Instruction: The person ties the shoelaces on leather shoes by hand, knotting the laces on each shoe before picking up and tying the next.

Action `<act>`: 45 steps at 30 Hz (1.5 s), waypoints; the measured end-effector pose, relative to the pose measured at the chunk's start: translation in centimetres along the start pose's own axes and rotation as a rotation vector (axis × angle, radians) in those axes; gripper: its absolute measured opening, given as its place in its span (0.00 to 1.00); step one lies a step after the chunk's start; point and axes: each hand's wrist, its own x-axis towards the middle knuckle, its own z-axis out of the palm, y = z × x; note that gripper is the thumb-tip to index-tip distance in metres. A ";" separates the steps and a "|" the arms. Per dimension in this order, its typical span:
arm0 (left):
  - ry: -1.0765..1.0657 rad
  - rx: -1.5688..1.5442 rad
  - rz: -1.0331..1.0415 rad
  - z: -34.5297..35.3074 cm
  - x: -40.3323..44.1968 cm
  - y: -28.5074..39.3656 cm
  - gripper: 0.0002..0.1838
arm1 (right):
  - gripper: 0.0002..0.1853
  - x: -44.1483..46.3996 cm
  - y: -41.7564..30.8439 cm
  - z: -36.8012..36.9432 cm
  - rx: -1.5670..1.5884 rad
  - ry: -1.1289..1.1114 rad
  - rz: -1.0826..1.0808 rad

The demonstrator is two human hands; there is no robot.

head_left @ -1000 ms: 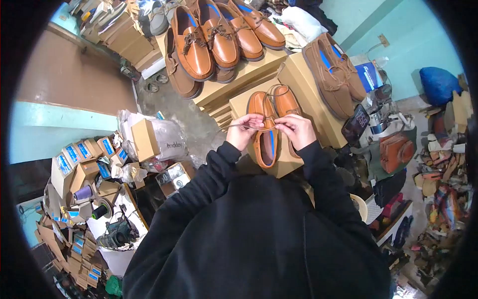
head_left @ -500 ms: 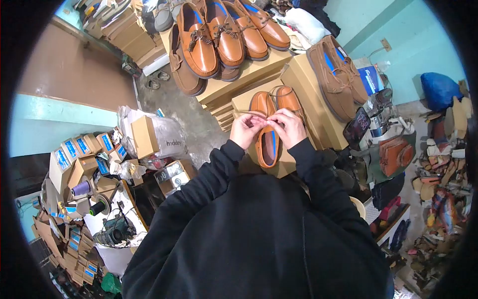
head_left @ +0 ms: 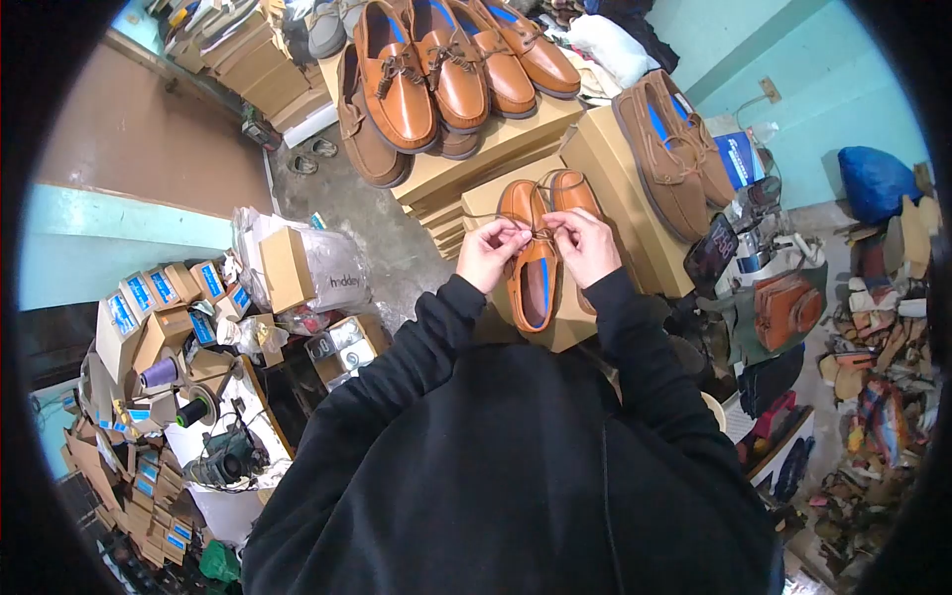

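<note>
A tan leather shoe with a blue insole lies on a cardboard box, its opening towards me. My left hand pinches the brown lace at the left side of the shoe's front. On the right, my right hand has its fingers closed on the lace too, close to the other hand but apart from it. The second tan shoe lies alongside, partly hidden behind my right hand.
Several finished-looking tan shoes stand on boxes beyond. A brown suede pair rests at the right on another box. Small boxes and thread spools crowd the left; scraps are heaped at the far right.
My hands came together over the shoe, then moved slightly apart. The long loop of lace stretched between them is now drawn in small at the shoe's front.
</note>
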 end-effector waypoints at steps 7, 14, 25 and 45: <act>-0.036 -0.054 0.006 -0.3 -0.1 -0.3 0.09 | 0.06 -0.5 0.5 -1.6 0.032 -0.149 -0.023; -0.015 0.001 0.019 0.2 -0.5 0.6 0.14 | 0.09 -0.2 0.9 -1.0 -0.124 -0.152 -0.097; -0.076 -0.038 0.076 0.5 0.6 1.1 0.07 | 0.17 1.1 2.6 1.7 0.371 -0.123 0.192; -0.065 -0.148 0.080 -0.5 1.1 0.0 0.05 | 0.29 1.8 2.0 1.4 0.562 -0.029 0.295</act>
